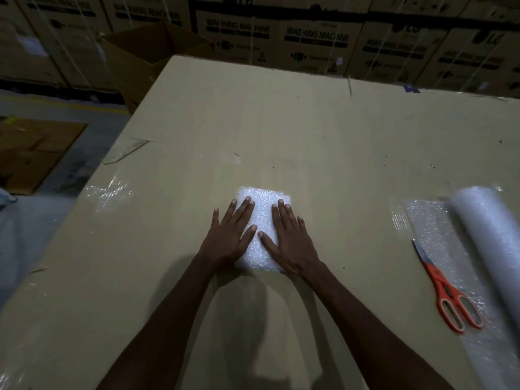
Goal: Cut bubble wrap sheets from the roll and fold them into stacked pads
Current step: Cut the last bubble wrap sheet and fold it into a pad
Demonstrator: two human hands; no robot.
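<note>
Two bare arms reach forward from the bottom of the view, side by side, and meet near the middle of the table. The left hand lies flat with its palm down and its fingers spread. The right hand lies flat the same way, just beside it. The two thumbs point at each other and almost touch.

The table is big and tan, like cardboard, with small marks and bits of clear tape on it. Behind it stand rows of brown washing machine boxes. An open cardboard box sits by the far left corner. The grey floor shows on the left, and the room is dim.

Both hands are spread out straight and grip nothing. They press down on a folded bubble wrap pad, which lies in the middle of the table under the fingers and palms. The left hand's outer fingers hang past the pad's left edge onto the table.

Well off to the right lies the bubble wrap roll, with a loose sheet spread out beside it. Orange scissors rest on that sheet, blades closed.
</note>
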